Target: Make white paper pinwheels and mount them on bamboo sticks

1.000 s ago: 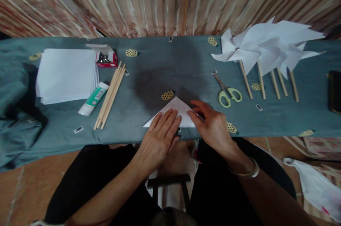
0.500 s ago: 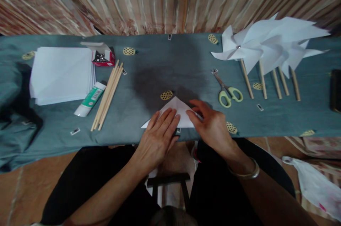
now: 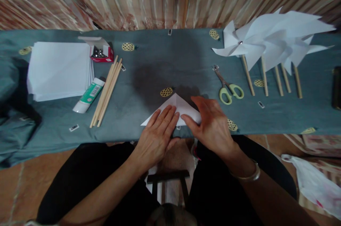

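A white sheet of paper (image 3: 183,109), folded into a triangle with its point facing away from me, lies near the front edge of the cloth-covered table. My left hand (image 3: 160,130) rests flat across its left half, fingers stretched out and pressing it down. At the right corner is my right hand (image 3: 210,123); its thumb lies on the paper and its curled fingers are apart from the thumb, beyond the slanted edge. The right tip of the triangle is hidden beneath this hand. Green-handled scissors (image 3: 228,89) lie just past my right hand.
On the left are a stack of white paper (image 3: 60,71), an open red box (image 3: 102,54) of small metal pieces, a glue tube (image 3: 89,95) and several wooden sticks (image 3: 106,93). Several paper pinwheels (image 3: 266,41) on sticks overlap at the back right. A dark object (image 3: 336,87) sits at the right edge.
My right thumb has slid a little left across the paper, and the right hand now covers more of the corner. My left hand stays in place. The view has shifted slightly.
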Tool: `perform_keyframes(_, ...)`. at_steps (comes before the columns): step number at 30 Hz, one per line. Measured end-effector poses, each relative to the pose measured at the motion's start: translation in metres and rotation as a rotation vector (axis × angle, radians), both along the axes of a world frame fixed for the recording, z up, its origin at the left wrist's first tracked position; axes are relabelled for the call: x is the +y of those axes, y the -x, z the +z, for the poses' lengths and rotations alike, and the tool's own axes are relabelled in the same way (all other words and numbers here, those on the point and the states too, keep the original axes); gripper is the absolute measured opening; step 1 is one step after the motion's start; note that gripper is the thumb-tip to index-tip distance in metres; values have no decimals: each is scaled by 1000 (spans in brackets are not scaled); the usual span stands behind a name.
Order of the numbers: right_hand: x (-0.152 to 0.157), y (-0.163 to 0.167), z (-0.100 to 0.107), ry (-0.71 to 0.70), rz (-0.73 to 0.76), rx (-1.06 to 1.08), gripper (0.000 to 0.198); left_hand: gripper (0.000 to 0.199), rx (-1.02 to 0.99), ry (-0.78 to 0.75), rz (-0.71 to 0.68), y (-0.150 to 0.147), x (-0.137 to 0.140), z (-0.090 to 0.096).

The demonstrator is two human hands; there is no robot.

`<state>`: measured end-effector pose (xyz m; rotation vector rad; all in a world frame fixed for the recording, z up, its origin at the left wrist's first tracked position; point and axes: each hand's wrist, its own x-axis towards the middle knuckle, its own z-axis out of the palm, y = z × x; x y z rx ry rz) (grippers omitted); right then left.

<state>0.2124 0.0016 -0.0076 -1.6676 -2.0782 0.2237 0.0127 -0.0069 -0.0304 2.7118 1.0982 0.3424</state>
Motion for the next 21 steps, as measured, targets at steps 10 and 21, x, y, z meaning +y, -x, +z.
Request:
perform_keyframes(10,-10,3,-16,17,16,73,62,70,69,-28,-4,-3,-2,-1)
perform_keyframes(21,-28,-36,-18,36,-59,88,59,68,69,-41,117,34,-19,-3)
